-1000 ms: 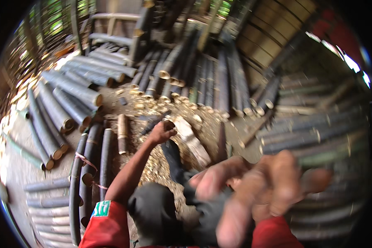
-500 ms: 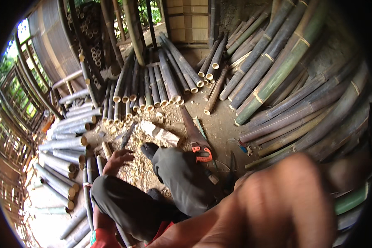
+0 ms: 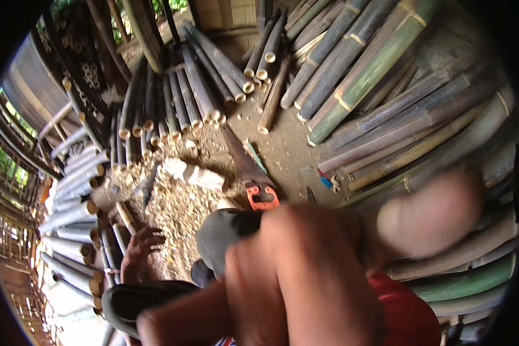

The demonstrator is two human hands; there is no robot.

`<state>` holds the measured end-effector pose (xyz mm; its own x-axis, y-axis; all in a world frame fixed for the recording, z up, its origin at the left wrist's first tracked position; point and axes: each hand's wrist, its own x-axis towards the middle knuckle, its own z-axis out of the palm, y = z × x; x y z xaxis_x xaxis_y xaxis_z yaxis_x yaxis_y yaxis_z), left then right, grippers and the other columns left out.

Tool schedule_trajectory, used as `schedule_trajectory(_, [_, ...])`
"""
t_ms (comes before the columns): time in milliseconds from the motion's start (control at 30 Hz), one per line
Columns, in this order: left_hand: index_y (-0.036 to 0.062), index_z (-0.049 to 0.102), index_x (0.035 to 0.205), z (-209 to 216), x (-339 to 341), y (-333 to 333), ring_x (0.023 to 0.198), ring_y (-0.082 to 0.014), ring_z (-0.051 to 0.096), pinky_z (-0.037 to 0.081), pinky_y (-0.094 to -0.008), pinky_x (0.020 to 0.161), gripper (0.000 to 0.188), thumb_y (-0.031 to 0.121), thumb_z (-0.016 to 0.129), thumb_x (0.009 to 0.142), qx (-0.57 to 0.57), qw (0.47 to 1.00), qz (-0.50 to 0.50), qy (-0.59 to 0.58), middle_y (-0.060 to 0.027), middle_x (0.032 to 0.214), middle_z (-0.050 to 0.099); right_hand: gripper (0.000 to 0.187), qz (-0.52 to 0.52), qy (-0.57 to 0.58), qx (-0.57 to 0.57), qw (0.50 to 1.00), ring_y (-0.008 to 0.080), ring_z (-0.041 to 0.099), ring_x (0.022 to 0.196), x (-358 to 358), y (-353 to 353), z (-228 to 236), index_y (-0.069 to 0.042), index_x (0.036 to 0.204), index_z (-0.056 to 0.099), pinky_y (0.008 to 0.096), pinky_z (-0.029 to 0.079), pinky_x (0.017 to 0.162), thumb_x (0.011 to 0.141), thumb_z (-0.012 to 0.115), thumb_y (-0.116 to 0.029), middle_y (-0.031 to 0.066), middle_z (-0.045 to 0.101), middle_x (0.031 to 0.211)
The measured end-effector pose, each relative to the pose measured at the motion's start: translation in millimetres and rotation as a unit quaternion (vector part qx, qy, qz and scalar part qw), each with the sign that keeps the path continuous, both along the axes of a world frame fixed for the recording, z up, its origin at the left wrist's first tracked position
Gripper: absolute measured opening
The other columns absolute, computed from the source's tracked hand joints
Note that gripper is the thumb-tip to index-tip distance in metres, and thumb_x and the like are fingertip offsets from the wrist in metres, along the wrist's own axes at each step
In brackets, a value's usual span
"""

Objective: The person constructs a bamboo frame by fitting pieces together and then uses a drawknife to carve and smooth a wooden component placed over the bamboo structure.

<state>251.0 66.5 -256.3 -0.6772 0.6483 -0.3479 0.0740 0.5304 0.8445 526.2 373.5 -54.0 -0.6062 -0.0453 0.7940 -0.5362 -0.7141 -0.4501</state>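
Observation:
My left hand (image 3: 141,247) hangs by my left knee with its fingers apart and nothing in them. Just beyond it lies a short, thin length of bamboo (image 3: 126,216). Very close to the camera, my right hand (image 3: 311,271) fills the lower middle, large and blurred. Its thumb side points right, and whether it grips anything does not show. On the ground ahead lies a hand saw (image 3: 242,158) with an orange handle. Left of it are a pale wood block (image 3: 193,174) and a dark long-bladed tool (image 3: 150,184).
Cut dark bamboo tubes (image 3: 173,104) lean in a row at the back. More bamboo sections (image 3: 69,248) are stacked on the left. Long bamboo poles (image 3: 369,69) lie along the right. Wood shavings (image 3: 176,213) cover the ground around my feet.
My right hand has swung left across the front of the camera, now covering much of my legs. The view has shifted, so the saw and bamboo appear higher and further left.

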Motion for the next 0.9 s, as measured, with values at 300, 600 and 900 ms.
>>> schedule_trajectory(300, [0.0054,0.065,0.137,-63,-34,31,0.11,-0.0213,0.069,0.054,-0.0363,0.089,0.05,0.03,0.073,0.094,0.109,0.986,-0.036,-0.121,-0.0101,0.116,0.074,0.008,-0.293,-0.508,0.262,0.766,0.0138,0.058,0.088,-127,57,-215,-0.006,0.106,0.062,0.0277,0.05,0.085,0.101,0.065,-0.011,-0.0013,0.057,0.092])
schedule_trajectory(600, [0.0081,0.064,0.134,-187,76,-19,0.115,-0.0287,0.064,0.051,-0.0403,0.099,0.051,0.023,0.078,0.087,0.014,0.955,0.295,-0.035,-0.0137,0.119,0.07,0.015,-0.164,-0.618,0.632,0.439,0.0185,0.064,0.084,23,53,-412,-0.003,0.106,0.063,0.0345,0.052,0.079,0.098,0.069,-0.014,0.0045,0.065,0.091])
schedule_trajectory(900, [0.0069,0.061,0.12,-149,76,-175,0.118,-0.0406,0.056,0.045,-0.0511,0.103,0.051,0.0,0.071,0.07,-0.187,0.73,0.501,0.425,-0.0175,0.12,0.059,0.017,-0.14,-0.643,0.649,0.382,0.0201,0.065,0.082,35,70,-391,-0.003,0.105,0.064,0.0359,0.053,0.078,0.096,0.071,-0.016,0.0067,0.065,0.089])
